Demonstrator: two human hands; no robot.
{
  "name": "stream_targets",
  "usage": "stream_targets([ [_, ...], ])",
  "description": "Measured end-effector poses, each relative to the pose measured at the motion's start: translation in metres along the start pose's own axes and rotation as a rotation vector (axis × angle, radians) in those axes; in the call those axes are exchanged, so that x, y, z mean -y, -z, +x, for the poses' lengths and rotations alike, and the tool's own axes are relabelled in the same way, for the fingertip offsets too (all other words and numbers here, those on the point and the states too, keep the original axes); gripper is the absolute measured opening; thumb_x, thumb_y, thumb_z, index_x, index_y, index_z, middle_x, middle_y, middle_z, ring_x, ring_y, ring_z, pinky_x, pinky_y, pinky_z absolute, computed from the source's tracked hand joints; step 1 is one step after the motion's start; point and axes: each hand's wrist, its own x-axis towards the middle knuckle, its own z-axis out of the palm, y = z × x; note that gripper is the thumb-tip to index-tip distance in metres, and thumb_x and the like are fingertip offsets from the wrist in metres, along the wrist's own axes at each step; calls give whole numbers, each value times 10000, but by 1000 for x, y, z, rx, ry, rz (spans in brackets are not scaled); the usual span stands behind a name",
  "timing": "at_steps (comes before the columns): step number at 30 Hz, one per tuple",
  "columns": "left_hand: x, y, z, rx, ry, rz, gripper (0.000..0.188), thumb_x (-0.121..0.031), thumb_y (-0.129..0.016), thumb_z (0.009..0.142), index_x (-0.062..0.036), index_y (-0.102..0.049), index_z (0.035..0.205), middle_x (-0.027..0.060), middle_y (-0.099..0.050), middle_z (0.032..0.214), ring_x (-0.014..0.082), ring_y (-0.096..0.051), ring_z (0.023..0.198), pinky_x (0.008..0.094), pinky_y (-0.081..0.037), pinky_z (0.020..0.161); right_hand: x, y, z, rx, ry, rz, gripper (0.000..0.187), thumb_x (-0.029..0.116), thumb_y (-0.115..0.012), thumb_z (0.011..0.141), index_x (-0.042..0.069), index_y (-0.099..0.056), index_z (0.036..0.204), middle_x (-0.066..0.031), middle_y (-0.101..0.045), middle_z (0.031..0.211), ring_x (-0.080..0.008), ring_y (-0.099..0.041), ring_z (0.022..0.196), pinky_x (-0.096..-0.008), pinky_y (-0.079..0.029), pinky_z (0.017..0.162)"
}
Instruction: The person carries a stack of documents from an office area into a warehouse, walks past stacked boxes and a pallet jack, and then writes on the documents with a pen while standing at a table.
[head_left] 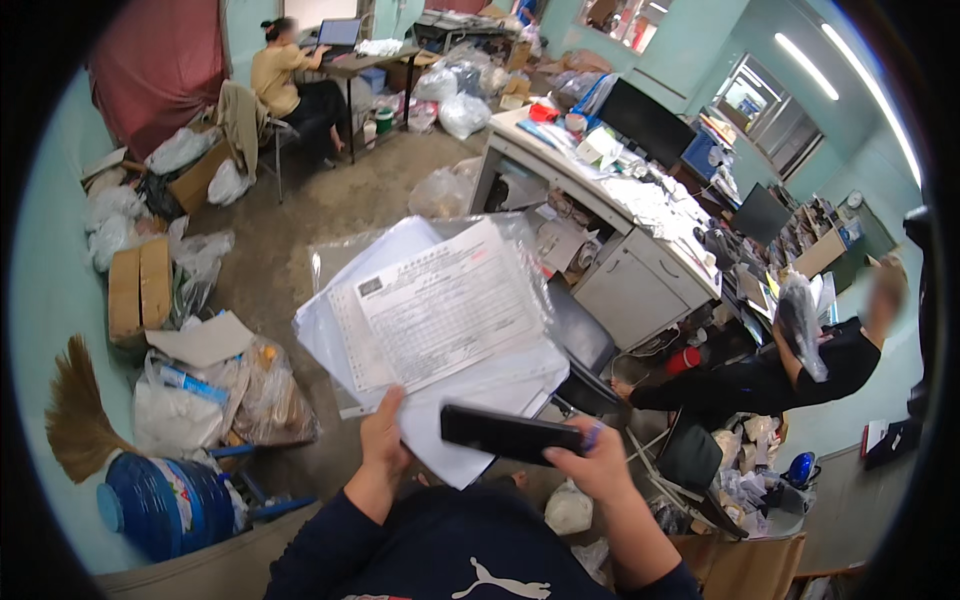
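My left hand (385, 440) is closed on the lower edge of a stack of papers, its thumb on top. The uppermost sheet is a printed form (440, 308) with a table and handwriting. Clear plastic sleeves (520, 240) and other white sheets (330, 330) fan out around and beneath it. In my right hand (595, 455) is a black smartphone (510, 432), held by one end over the lower right part of the papers. The fingers of my left hand under the stack are hidden.
A cluttered desk (650, 285) with a monitor (645, 120) stands ahead right, a black chair (585, 340) before it. One person (285, 80) sits at a far table with a laptop; another (830, 350) is at right. Bags, boxes (140, 290) and a blue water bottle (170, 505) line the left.
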Motion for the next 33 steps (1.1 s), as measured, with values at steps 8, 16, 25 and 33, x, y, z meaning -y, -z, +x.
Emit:
stream_targets([
  [8, -38, 16, 18, 355, -57, 54, 631, -349, -618, 926, -10, -399, 1411, 157, -513, 1376, 339, -505, 1236, 465, -409, 1059, -58, 136, -34, -310, 122, 603, 336, 61, -726, 735, 44, -578, 1037, -61, -636, 791, -141, -600, 592, -255, -498, 535],
  [16, -54, 19, 6, 419, -140, 35, 709, -367, -677, 882, -35, -373, 1430, 140, -506, 1376, 336, -491, 1244, 472, -409, 1055, -300, 73, -123, -116, -621, 237, 452, 335, -647, 924, 56, -608, 1278, -31, -645, 1199, -165, -573, 1118, -324, -403, 1012],
  [25, -55, 9, 6, 235, 6, 162, 582, -171, -591, 900, 1, -376, 1413, 160, -517, 1353, 335, -508, 1220, 461, -400, 1063, -337, -3, -108, -6, -846, 22, 555, 473, -630, 892, 54, -617, 1256, -70, -659, 1155, -162, -583, 1061, -294, -424, 948],
  [33, -41, -9, -1, 212, -36, 293, 565, -184, -556, 923, 14, -371, 1420, 166, -501, 1379, 323, -502, 1231, 435, -383, 1075, -357, 27, -85, 196, -861, -255, 716, 636, -603, 834, 59, -623, 1258, -108, -658, 1207, -196, -582, 1127, -316, -422, 960],
])
